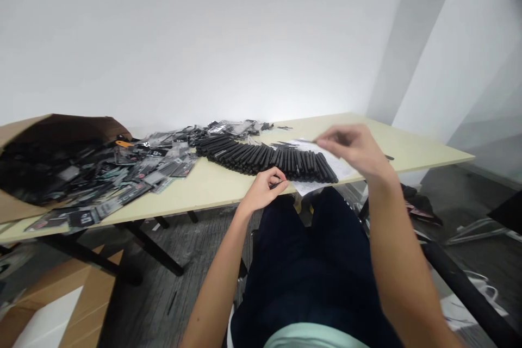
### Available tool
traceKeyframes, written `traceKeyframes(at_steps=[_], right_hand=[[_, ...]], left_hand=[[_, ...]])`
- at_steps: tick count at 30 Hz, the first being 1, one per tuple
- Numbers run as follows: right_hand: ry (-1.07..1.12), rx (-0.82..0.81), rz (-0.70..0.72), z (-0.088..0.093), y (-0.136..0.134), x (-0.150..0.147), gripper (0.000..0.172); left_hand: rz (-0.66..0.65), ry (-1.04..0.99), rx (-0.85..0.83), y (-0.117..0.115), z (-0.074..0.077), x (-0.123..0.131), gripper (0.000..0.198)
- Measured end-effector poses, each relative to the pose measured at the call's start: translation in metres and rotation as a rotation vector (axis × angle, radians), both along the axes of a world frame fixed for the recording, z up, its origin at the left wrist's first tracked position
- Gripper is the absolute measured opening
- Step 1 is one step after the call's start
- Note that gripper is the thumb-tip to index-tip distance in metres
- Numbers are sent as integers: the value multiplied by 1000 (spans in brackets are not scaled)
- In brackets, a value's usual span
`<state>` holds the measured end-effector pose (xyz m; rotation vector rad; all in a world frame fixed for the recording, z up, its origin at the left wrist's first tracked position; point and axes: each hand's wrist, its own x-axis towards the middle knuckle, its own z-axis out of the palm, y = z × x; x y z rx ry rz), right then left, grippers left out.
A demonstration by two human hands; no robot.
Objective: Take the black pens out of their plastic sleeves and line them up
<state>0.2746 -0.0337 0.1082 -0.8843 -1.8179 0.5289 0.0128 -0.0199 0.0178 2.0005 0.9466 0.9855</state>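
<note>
Cardboard box (84, 128) on the table (408, 144) overflows with black plastic packets (53, 171).

Two hands (263, 191), one table (420, 144), one open cardboard box (81, 126) at left of frame, and one central row of black tubes (265, 160), too numerous to count.

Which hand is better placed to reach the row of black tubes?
Probably the left hand: it sits at the table edge, beside the row of black tubes, though pinching a small dark item. The right hand is raised above the white paper.
</note>
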Motion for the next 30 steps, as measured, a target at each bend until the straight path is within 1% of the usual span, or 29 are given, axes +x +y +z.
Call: traceKeyframes(at_steps=[2,4,5,7,11,15,20,24,30], right_hand=[[170,-115,86,-38,-13,-1,23],[210,-223,125,-70,-17,-6,26],[206,-253,142,-81,-17,-8,27],[197,-282,151,-93,-15,-12,28],[175,-303,152,-94,-11,-12,30],[170,-321,185,-96,-11,-9,31],[160,-359,237,-100,-9,-11,31],[162,-369,225,-101,-9,-12,31],[92,-382,179,-97,-11,-14,30]], left_hand=[[-19,-3,-19,-1,-1,0,28],[-49,-9,-46,-2,-1,1,30],[-63,-13,-52,-3,-2,1,31],[-77,-24,-42,-4,-1,1,32],[-68,-36,-56,-3,0,2,34],[-96,-106,-84,-2,-1,2,36],[-111,-141,-52,-3,-1,0,34],[-92,-159,-23,-3,0,0,32],[-94,-147,-90,-4,-4,0,32]])
